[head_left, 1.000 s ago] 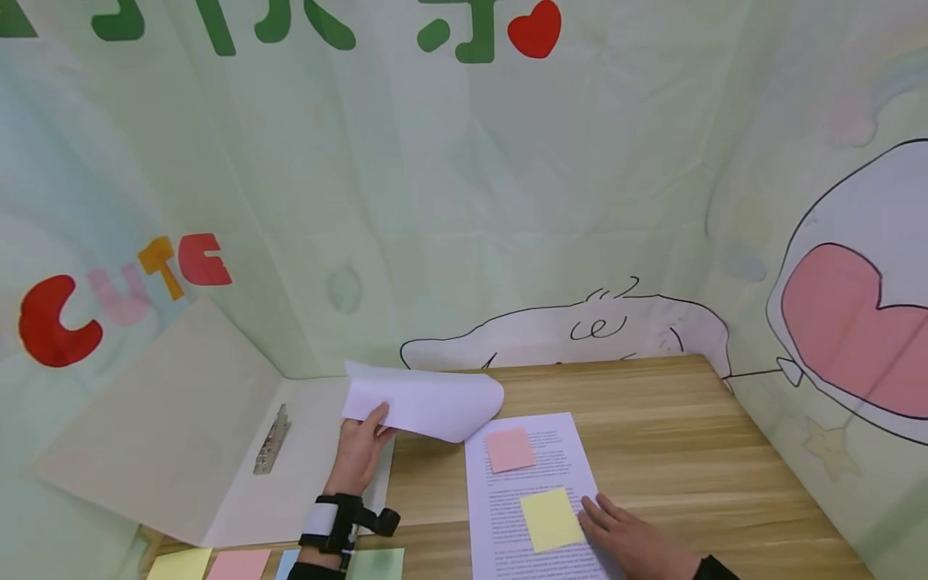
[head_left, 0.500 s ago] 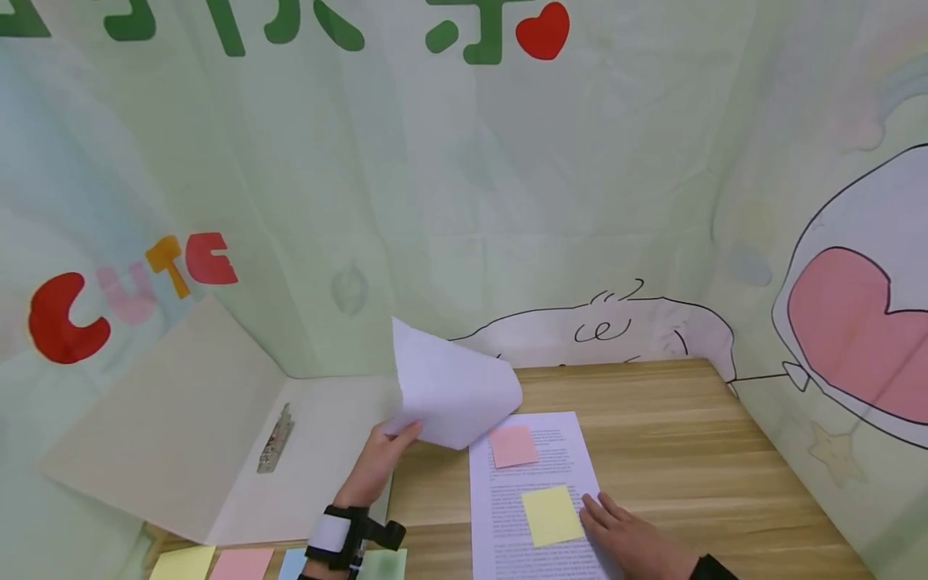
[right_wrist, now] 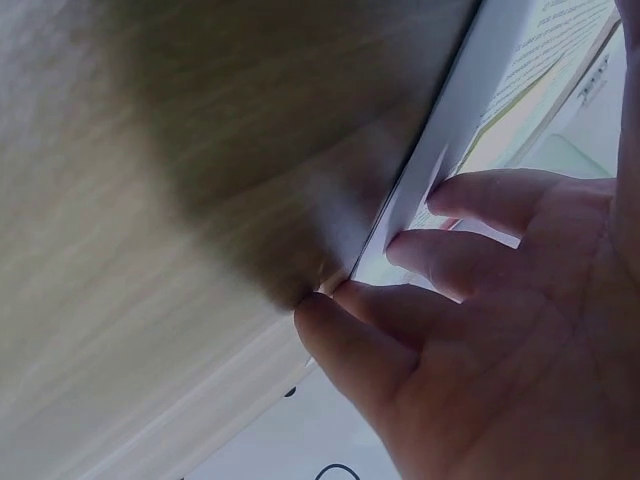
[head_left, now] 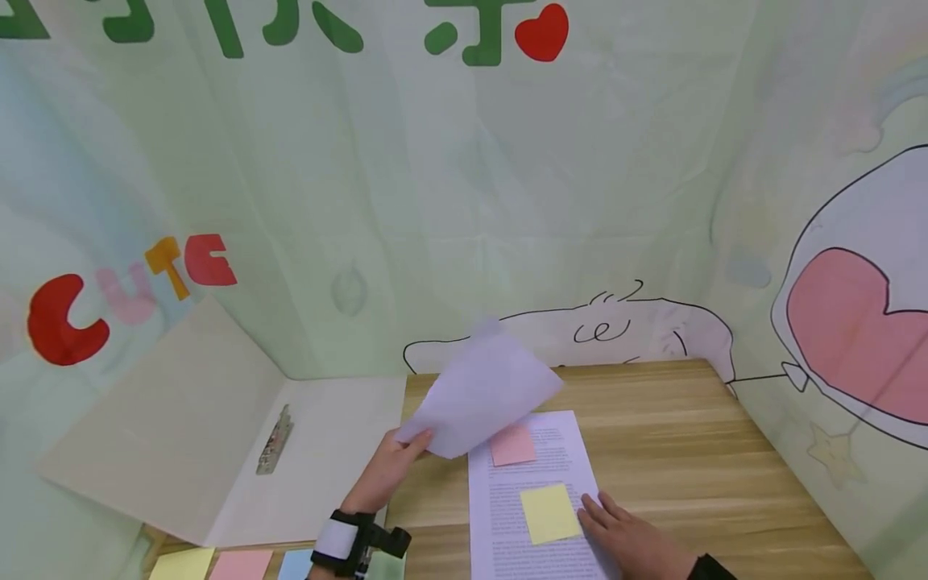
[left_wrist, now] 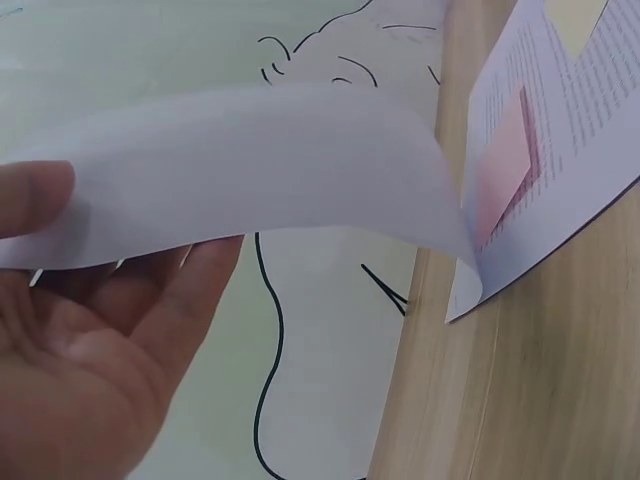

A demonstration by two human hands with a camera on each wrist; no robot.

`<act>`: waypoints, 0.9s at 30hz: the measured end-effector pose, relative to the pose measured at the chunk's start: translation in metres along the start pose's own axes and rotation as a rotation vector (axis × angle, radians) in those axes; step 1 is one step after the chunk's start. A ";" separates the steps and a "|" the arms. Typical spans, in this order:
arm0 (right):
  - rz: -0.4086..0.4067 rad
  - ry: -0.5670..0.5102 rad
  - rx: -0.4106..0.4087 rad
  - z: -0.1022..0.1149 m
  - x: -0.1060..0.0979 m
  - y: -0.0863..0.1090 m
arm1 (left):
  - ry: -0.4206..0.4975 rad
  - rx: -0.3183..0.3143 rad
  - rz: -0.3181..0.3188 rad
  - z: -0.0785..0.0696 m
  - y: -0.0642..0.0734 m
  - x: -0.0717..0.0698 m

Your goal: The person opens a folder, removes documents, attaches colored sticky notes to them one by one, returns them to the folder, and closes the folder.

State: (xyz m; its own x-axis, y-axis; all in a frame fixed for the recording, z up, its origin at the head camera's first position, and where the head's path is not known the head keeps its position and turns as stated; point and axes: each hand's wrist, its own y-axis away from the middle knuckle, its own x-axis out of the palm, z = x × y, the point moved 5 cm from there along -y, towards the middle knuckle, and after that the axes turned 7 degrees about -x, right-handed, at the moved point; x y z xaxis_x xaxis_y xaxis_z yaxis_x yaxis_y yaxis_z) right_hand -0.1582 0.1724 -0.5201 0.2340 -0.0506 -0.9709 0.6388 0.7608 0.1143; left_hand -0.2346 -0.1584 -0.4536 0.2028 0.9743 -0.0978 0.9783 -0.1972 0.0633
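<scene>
My left hand (head_left: 387, 477) pinches one corner of a white sheet of paper (head_left: 486, 395) between thumb and fingers. That sheet is lifted and bends over the far left corner of the printed pages (head_left: 503, 503). In the left wrist view, its far end droops to the pages' corner; whether it is joined to them I cannot tell. A pink sticky note (head_left: 513, 448) and a yellow sticky note (head_left: 549, 514) lie on the printed text. At the pages' right edge rests my right hand (head_left: 632, 536), its fingers extended, the fingertips touching the paper edge in the right wrist view.
An open folder (head_left: 326, 439) with a metal clip (head_left: 274, 440) lies at the left, its cover raised against the backdrop. Along the front left are yellow (head_left: 181, 564), pink (head_left: 241, 565), blue (head_left: 292, 565) and green (head_left: 387, 566) sticky notes. Wooden tabletop (head_left: 689, 451) extends to the right.
My left hand has moved right and slightly down from over the folder, carrying the sheet's corner. The raised sheet has swung right and now partly covers the pink note. My right hand stays in place.
</scene>
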 end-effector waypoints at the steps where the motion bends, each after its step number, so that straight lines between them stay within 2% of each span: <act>1: -0.003 -0.001 0.000 -0.001 0.000 -0.001 | 0.002 0.000 0.013 0.000 0.000 0.002; 8: -0.039 0.026 -0.032 -0.004 0.003 -0.005 | -0.105 -0.002 0.093 0.001 0.004 0.011; 12: -0.038 0.003 -0.033 -0.005 0.003 -0.008 | -0.156 0.017 0.144 0.000 0.004 0.015; 18: -0.013 -0.035 0.007 -0.004 0.004 -0.008 | -0.236 0.048 0.241 0.003 0.006 0.031; 24: -0.070 0.043 -0.072 -0.001 0.001 -0.006 | -0.312 0.081 0.299 0.005 0.008 0.048; 27: -0.050 0.029 -0.062 -0.002 0.000 -0.008 | -0.367 0.107 0.312 0.005 0.008 0.055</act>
State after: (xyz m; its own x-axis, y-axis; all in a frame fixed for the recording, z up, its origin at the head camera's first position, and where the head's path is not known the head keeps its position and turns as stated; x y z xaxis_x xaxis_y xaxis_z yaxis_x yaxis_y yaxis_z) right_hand -0.1646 0.1678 -0.5211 0.1814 -0.0718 -0.9808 0.6023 0.7965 0.0531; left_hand -0.2156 -0.1071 -0.4631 0.4696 0.7681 -0.4353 0.8635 -0.5024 0.0449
